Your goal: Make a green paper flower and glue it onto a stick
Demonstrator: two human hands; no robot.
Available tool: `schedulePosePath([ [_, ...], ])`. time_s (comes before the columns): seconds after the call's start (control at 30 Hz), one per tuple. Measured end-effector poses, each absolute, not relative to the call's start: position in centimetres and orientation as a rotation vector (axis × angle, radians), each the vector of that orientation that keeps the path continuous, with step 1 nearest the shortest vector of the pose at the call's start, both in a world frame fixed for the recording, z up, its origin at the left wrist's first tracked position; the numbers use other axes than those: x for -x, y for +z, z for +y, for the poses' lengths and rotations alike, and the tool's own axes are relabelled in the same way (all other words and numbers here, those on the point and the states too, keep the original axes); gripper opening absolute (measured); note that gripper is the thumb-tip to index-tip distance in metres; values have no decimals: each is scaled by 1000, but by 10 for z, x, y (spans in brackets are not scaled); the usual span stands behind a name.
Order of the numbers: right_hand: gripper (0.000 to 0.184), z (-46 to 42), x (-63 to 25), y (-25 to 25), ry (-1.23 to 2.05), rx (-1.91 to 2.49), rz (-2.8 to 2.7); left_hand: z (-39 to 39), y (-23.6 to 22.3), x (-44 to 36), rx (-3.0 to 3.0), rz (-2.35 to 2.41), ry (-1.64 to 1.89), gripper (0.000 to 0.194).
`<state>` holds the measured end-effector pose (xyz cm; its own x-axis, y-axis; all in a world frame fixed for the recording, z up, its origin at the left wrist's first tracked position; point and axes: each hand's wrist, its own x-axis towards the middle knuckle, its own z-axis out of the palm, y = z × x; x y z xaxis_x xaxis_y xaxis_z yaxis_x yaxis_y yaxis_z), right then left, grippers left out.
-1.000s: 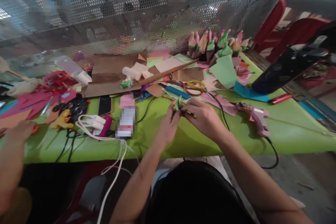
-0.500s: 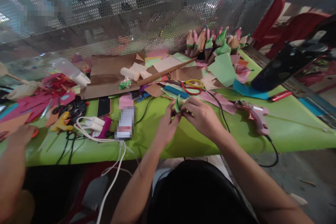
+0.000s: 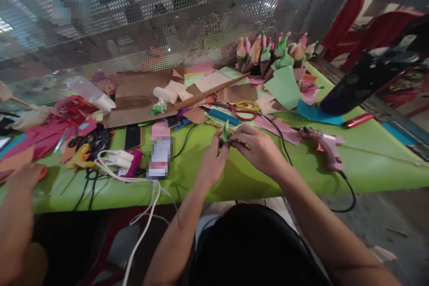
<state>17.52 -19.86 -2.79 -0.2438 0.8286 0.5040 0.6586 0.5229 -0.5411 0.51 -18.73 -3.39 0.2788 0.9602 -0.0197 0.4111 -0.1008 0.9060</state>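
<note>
Between the fingertips of both hands is a light green paper swirl (image 3: 227, 132), curled to a point at its top. My left hand (image 3: 216, 156) pinches it from the left, low down. From the right, the thumb and fingers of my right hand (image 3: 253, 145) close on its edge. The swirl is held just above the green table cover (image 3: 187, 178). Behind my hands lie a blue strip (image 3: 224, 116) and scissors with red and yellow handles (image 3: 246, 109). Fingers hide the lower part of the swirl.
A pink glue gun (image 3: 326, 145) lies at the right, its black cord over the edge. Paper cones with swirled tops (image 3: 268, 53) stand at the back. A black bottle (image 3: 362, 80) is far right. A phone (image 3: 160, 156) and cables lie left; another person's hand (image 3: 25, 178) holds orange-handled scissors.
The green swirl has turned slightly in my fingers and shows more of its folded side. Both hands stay in nearly the same place.
</note>
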Motion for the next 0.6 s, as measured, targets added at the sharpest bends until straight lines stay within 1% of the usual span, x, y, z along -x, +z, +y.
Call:
schedulePosePath([
  [0.33,23,-199,-175,-28,255,1231,-2013,-186,-35,-5,-1735,1263,796,43],
  [0.5,17,-199,-173,-29,223,1274,-1966,-187,-33,-5,-1677,1293,800,41],
  [0.6,12,-204,-175,-27,187,1294,-1894,-187,-34,-5,-1638,1278,804,43],
])
